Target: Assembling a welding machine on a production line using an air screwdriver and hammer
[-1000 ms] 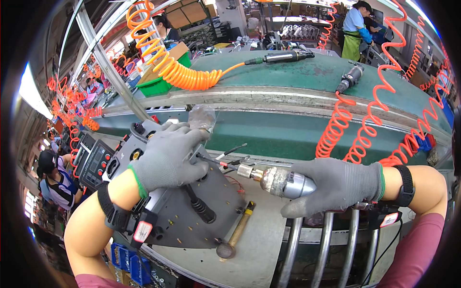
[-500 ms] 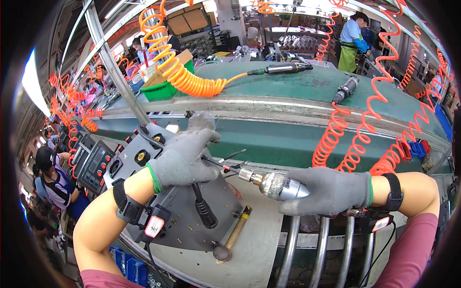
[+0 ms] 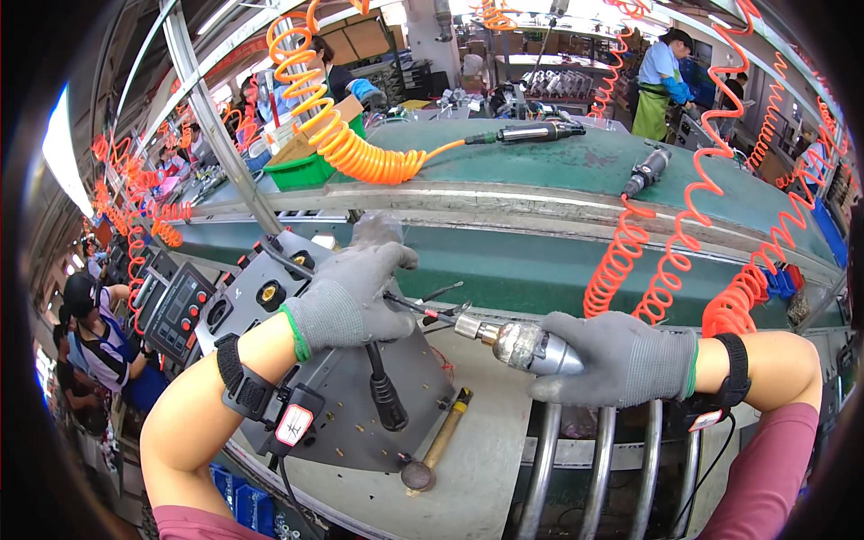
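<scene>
1. The green workbench (image 3: 540, 162) runs across the back, its far ends lost toward the dark fisheye rim.
2. The grey machine (image 3: 346, 414) stands in front of the bench, toward the left; the left forearm and hand hide much of its middle.
3. The right hand (image 3: 630, 360), in a grey glove, is wrapped firmly around the power tool; the far-side fingers are out of sight.
4. The left hand (image 3: 355, 297), gloved alike, lies over the machine's upper edge, its thumb side toward the tool. Its fingertips are partly hidden, so I cannot tell whether it grips anything.
5. The power tool (image 3: 531, 349) is just right of the machine, nose pointing left; the glove covers its rear.
6. The control panel (image 3: 177, 310) sits at the machine's left, with red knobs and markings too small to make out.
7. The hammer (image 3: 439, 435) lies beside the machine's right edge, fully visible.
8. A thin dark piece (image 3: 430, 312) with a red band spans from the left hand toward the tool's nose; whether it touches the nose is unclear.
9. A white tag (image 3: 294, 425) with a red border and a dark handwritten mark faces up at the left wrist; the right wrist's tag (image 3: 706, 420) is foreshortened and unreadable.
</scene>
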{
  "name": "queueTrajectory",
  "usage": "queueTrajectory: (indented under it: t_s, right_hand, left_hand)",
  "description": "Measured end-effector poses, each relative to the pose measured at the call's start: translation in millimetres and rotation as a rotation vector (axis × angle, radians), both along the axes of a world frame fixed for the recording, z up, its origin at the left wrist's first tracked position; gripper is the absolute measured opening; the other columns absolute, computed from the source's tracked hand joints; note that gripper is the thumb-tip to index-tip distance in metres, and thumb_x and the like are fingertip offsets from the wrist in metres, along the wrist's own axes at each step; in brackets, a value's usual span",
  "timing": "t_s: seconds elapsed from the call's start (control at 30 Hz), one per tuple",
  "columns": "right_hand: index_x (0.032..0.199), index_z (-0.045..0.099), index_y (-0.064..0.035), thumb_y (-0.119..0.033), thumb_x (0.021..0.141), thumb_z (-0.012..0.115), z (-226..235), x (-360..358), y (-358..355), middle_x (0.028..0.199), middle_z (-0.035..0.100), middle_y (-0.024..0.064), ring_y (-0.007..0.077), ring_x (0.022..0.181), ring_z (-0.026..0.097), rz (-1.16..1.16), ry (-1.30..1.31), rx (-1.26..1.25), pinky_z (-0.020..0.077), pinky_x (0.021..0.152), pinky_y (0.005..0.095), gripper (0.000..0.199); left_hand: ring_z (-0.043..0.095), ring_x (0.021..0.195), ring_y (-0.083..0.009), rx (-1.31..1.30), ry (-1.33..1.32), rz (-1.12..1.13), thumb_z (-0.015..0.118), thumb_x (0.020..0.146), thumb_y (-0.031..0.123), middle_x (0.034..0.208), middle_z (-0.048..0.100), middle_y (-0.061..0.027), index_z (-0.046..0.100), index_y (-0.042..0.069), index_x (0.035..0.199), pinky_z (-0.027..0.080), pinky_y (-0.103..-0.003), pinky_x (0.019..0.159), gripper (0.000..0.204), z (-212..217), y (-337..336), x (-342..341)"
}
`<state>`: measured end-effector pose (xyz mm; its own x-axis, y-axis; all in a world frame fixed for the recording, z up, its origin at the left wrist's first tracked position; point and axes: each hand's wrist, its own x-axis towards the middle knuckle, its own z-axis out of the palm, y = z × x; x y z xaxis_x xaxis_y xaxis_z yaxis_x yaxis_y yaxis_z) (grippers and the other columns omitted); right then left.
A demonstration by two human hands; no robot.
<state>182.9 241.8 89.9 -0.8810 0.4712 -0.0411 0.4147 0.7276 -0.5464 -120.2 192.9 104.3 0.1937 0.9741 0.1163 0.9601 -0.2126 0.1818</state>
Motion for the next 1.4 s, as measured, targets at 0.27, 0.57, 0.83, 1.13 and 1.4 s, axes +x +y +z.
queueTrajectory:
  t_s: [0.27,0.57,0.83,1.13,1.4]
  right_hand:
    - [0.106,0.051,-0.0057,-0.041,0.082,0.068,0.3,3.1,-6.1,0.071,0.06,0.0165,0.0343,0.066,0.064,-0.023,0.026,0.077,0.0504,0.059,0.0411,0.047]
    - [0.112,0.051,-0.0066,-0.041,0.082,0.068,0.1,4.4,-3.3,0.074,0.062,0.0156,0.0324,0.068,0.065,-0.034,-0.04,0.123,0.0507,0.06,0.0405,0.049]
    - [0.128,0.047,-0.0035,-0.044,0.085,0.063,17.5,0.7,-7.4,0.112,0.06,0.0204,0.0349,0.101,0.062,-0.078,-0.17,-0.235,0.0493,0.086,0.0389,0.061]
    - [0.138,0.04,0.0012,-0.043,0.094,0.053,14.2,-1.2,0.3,0.13,0.052,0.0143,0.0199,0.119,0.048,-0.032,-0.037,-0.695,0.0365,0.103,0.0316,0.064]
    - [0.109,0.055,-0.0014,-0.033,0.093,0.057,6.0,1.2,4.9,0.09,0.058,0.0009,0.0064,0.078,0.053,-0.133,-0.088,-0.96,0.0459,0.07,0.022,0.036]
  left_hand:
    - [0.056,0.105,-0.0344,-0.096,0.029,0.07,0.072,0.064,0.031,0.106,0.059,-0.0185,0.056,0.003,0.115,0.044,-0.04,0.092,0.06,9.3,-0.3,10.2]
    - [0.057,0.102,-0.0343,-0.055,0.001,0.05,0.071,0.064,0.029,0.102,0.059,-0.0183,0.057,0.004,0.112,0.046,-0.041,0.088,0.056,7.7,0.0,10.5]
    - [0.059,0.088,-0.0305,-0.003,-0.083,-0.053,0.07,0.067,0.026,0.085,0.06,-0.0148,0.064,0.01,0.102,0.047,-0.039,0.077,0.039,0.0,1.9,3.9]
    - [0.059,0.085,-0.0261,-0.094,-0.031,-0.027,0.074,0.068,0.027,0.08,0.059,-0.0127,0.076,0.014,0.088,0.047,-0.036,0.076,0.023,6.2,0.0,8.4]
    - [0.059,0.085,-0.0282,-0.073,-0.056,-0.014,0.073,0.07,0.032,0.083,0.06,-0.0116,0.076,0.015,0.088,0.046,-0.038,0.075,0.025,3.4,0.4,4.1]
